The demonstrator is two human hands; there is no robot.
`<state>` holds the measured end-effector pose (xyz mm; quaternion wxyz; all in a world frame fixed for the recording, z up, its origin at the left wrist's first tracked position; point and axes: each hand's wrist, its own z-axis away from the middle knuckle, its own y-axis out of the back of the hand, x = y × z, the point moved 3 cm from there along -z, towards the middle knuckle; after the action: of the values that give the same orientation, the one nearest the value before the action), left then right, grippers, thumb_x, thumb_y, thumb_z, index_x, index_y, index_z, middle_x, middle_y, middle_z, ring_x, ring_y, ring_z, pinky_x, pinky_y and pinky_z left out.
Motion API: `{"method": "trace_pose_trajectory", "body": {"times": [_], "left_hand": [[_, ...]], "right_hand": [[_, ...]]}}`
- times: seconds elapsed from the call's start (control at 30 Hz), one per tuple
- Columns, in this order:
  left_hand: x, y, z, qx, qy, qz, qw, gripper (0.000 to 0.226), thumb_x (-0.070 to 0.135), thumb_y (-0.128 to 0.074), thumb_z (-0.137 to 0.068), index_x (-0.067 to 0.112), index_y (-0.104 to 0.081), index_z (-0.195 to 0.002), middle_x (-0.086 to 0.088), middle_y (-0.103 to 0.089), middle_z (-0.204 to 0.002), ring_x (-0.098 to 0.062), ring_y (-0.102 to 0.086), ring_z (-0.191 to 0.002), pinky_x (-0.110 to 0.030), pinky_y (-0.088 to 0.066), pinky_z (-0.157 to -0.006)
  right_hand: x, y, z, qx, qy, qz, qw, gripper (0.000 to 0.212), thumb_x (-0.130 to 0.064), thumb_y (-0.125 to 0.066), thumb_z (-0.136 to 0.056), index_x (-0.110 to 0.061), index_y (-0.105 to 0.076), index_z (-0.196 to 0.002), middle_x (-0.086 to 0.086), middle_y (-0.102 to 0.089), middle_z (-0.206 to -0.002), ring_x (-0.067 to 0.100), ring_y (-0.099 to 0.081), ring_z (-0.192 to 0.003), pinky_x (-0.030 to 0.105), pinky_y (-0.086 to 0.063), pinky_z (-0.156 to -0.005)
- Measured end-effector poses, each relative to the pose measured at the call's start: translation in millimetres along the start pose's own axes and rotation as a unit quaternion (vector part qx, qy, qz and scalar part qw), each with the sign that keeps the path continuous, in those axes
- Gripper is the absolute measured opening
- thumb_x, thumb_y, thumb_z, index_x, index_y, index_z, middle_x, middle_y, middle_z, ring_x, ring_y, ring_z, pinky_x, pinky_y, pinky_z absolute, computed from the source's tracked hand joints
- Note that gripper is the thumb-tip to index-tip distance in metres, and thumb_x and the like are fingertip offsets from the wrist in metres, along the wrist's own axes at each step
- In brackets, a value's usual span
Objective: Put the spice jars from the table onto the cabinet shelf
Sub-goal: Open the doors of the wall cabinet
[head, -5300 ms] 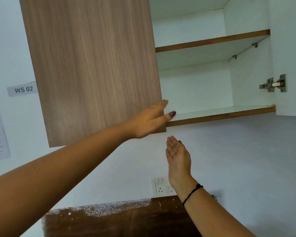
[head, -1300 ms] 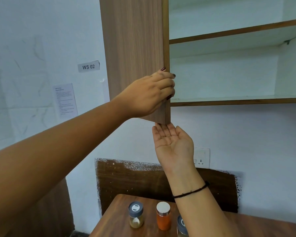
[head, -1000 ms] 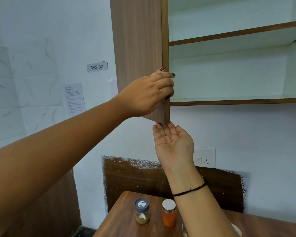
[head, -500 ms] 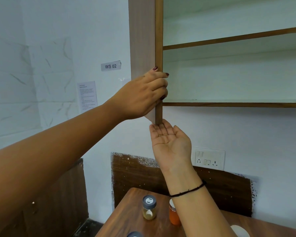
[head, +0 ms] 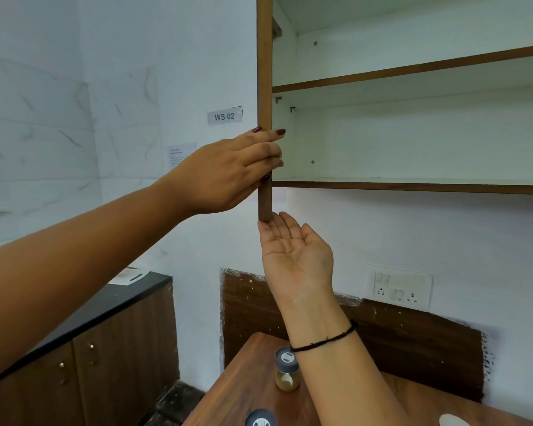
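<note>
The cabinet door stands swung out, edge-on to where I'm looking. The left hand has its fingers wrapped round that edge, just above the level of the lower cabinet shelf. I'd say this is to keep the door from drifting back across the opening. The right hand sits beneath it, palm up, fingers straight and holding nothing. Its fingertips touch the bottom corner of the door, as though steadying it from below. No jar has reached the shelf as far as I can see, so this looks like clearing access before any carrying begins. The jars wait well below. One spice jar, with a grey lid and yellowish contents, stands upright on the wooden counter, partly hidden by the right forearm. A second grey lid just shows at the bottom edge of the view, nearer to us. With the left hand occupied on the door, the empty right hand seems the natural one to drop down for the first jar. The reach up past the door's edge would want a little care.
</note>
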<state>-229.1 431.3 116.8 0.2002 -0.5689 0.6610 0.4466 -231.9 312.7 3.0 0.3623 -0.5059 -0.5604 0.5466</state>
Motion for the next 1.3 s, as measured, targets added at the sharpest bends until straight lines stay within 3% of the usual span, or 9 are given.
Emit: {"method": "trace_pose_trajectory", "body": {"times": [0.13,0.37,0.47,0.6,1.0,1.17,1.3], "left_hand": [[-11.1,6.4,20.0,-0.022,0.002,-0.032,0.999,0.040,0.018,-0.036,-0.105,-0.002,-0.060,-0.130,-0.020,-0.061,-0.132,-0.038,-0.048,-0.136,-0.045,-0.047,-0.105],[-29.4,17.9,60.1,-0.071,0.032,-0.044,0.996,0.039,0.018,-0.039,-0.105,0.000,-0.058,-0.134,-0.017,-0.060,-0.134,-0.035,-0.046,-0.138,-0.046,-0.050,-0.104],[-35.6,17.7,79.4,-0.084,0.039,-0.061,0.994,0.040,0.020,-0.039,-0.105,0.002,-0.057,-0.136,-0.015,-0.059,-0.137,-0.033,-0.042,-0.142,-0.039,-0.039,-0.111],[-45.3,14.5,99.3,-0.117,0.051,-0.091,0.988,0.044,0.024,-0.035,-0.106,0.003,-0.055,-0.139,-0.016,-0.055,-0.143,-0.034,-0.039,-0.144,-0.051,-0.025,-0.121],[-66.5,5.9,148.6,-0.225,0.087,-0.137,0.961,0.053,0.031,-0.024,-0.105,0.007,-0.051,-0.143,-0.013,-0.050,-0.149,-0.030,-0.039,-0.144,-0.051,-0.023,-0.122],[-74.2,-2.4,169.6,-0.256,0.111,-0.149,0.949,0.054,0.033,-0.024,-0.103,0.008,-0.054,-0.140,-0.011,-0.055,-0.145,-0.028,-0.046,-0.140,-0.050,-0.025,-0.120],[-77.8,-8.6,183.5,-0.258,0.116,-0.152,0.947,0.054,0.032,-0.023,-0.103,0.009,-0.051,-0.143,-0.010,-0.048,-0.150,-0.026,-0.040,-0.143,-0.048,-0.021,-0.122]], "right_hand": [[17.8,-3.6,-3.0,-0.006,-0.023,-0.015,1.000,0.043,-0.020,-0.032,-0.107,0.006,-0.041,-0.140,0.023,-0.050,-0.138,0.037,-0.042,-0.137,0.052,-0.031,-0.116],[58.6,-10.6,-8.1,-0.006,-0.053,-0.047,0.997,0.042,-0.021,-0.032,-0.107,0.004,-0.044,-0.138,0.020,-0.057,-0.117,0.036,-0.047,-0.133,0.049,-0.033,-0.115],[75.7,-12.2,-12.2,-0.003,-0.069,-0.065,0.996,0.043,-0.023,-0.031,-0.107,0.004,-0.043,-0.139,0.021,-0.055,-0.128,0.036,-0.046,-0.133,0.048,-0.033,-0.116],[95.5,-14.4,-20.3,0.006,-0.089,-0.079,0.993,0.044,-0.025,-0.030,-0.107,0.003,-0.044,-0.139,0.021,-0.053,-0.134,0.036,-0.046,-0.134,0.047,-0.033,-0.116],[142.1,-15.0,-47.6,-0.003,-0.131,-0.079,0.988,0.048,-0.028,-0.025,-0.107,0.001,-0.042,-0.142,0.020,-0.048,-0.144,0.034,-0.043,-0.137,0.046,-0.031,-0.116],[156.9,-18.8,-59.4,-0.015,-0.138,-0.036,0.990,0.050,-0.029,-0.024,-0.107,0.000,-0.038,-0.145,0.017,-0.041,-0.151,0.032,-0.035,-0.143,0.045,-0.026,-0.118],[168.1,-18.7,-66.4,-0.024,-0.150,-0.015,0.988,0.050,-0.029,-0.024,-0.107,0.000,-0.038,-0.145,0.016,-0.041,-0.151,0.032,-0.034,-0.143,0.044,-0.025,-0.118]]}}
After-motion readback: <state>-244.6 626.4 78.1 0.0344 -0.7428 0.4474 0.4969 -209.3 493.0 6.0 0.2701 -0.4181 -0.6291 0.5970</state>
